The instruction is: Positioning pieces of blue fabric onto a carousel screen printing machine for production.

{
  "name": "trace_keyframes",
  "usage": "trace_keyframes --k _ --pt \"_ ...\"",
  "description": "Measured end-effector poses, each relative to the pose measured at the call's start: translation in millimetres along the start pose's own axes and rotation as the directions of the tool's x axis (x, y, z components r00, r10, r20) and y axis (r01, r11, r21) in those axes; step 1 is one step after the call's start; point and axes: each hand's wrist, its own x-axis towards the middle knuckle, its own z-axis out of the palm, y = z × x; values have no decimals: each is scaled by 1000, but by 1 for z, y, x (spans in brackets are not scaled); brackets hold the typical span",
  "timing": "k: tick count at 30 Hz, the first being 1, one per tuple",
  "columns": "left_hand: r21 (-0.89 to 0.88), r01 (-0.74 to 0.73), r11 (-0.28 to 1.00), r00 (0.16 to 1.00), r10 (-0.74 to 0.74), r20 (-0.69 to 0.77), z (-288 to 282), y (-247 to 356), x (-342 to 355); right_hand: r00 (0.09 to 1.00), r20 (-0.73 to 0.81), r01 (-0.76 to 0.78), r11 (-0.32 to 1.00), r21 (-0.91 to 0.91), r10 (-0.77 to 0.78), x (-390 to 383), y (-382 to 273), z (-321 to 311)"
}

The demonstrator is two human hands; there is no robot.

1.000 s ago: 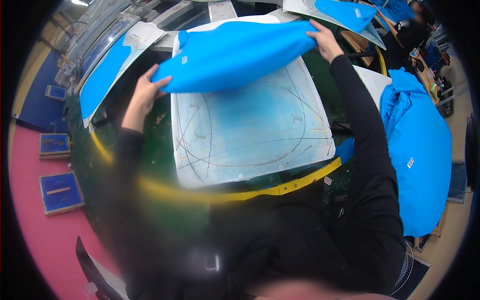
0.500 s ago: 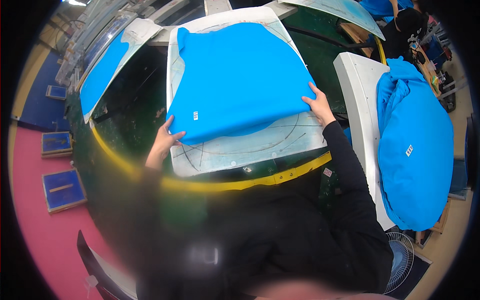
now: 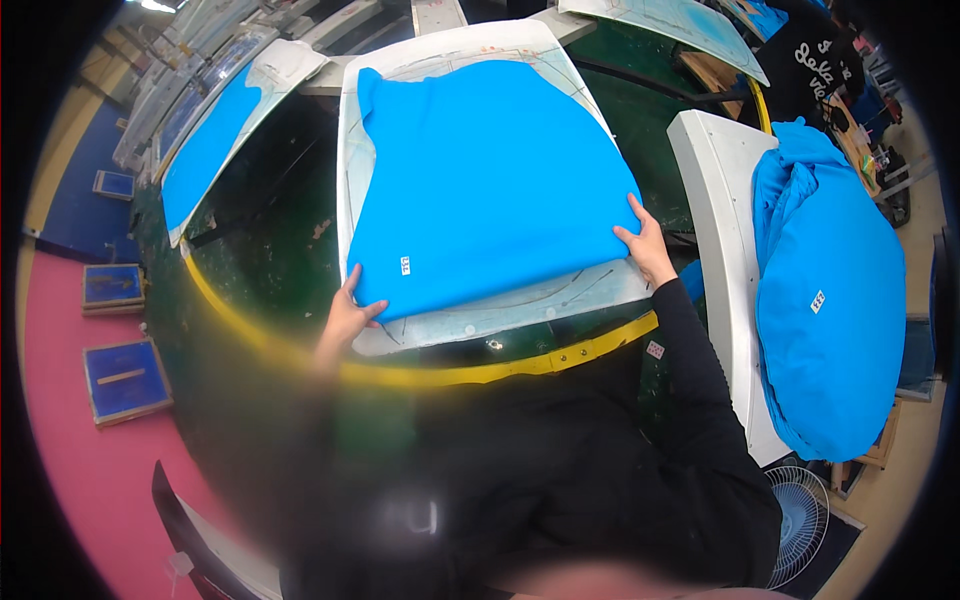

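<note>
A bright blue fabric piece (image 3: 490,180) with a small white label lies over a pale board (image 3: 470,38) marked with thin curved lines; the board's top and bottom margins show around it. My left hand (image 3: 348,315) grips the fabric's lower left corner, thumb and fingers at its edge. My right hand (image 3: 644,245) grips the lower right edge, close to the board's side.
Another board with blue fabric (image 3: 205,150) stands at left. At right, a white stand (image 3: 710,260) holds a pile of blue fabric (image 3: 830,310). A yellow curved rail (image 3: 560,355) runs below the board. A fan (image 3: 795,520) is low right; a person in black (image 3: 810,60) is upper right.
The fabric came down from being held up over the board's far part and now covers most of the board. Both my hands moved down toward me, still on its edge.
</note>
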Motion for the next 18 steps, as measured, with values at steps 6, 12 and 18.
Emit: trace_keyframes --k 6,12,18 --pt "-6 -49 999 999 49 -24 0 -14 -6 999 34 -2 999 -50 4 -5 1 -1" --pt "-11 -79 997 996 79 -29 2 -29 -7 999 37 4 990 -139 1 -12 14 -1" --pt "76 -81 994 996 83 -17 1 -45 4 999 51 14 986 -166 -6 -15 14 -5"
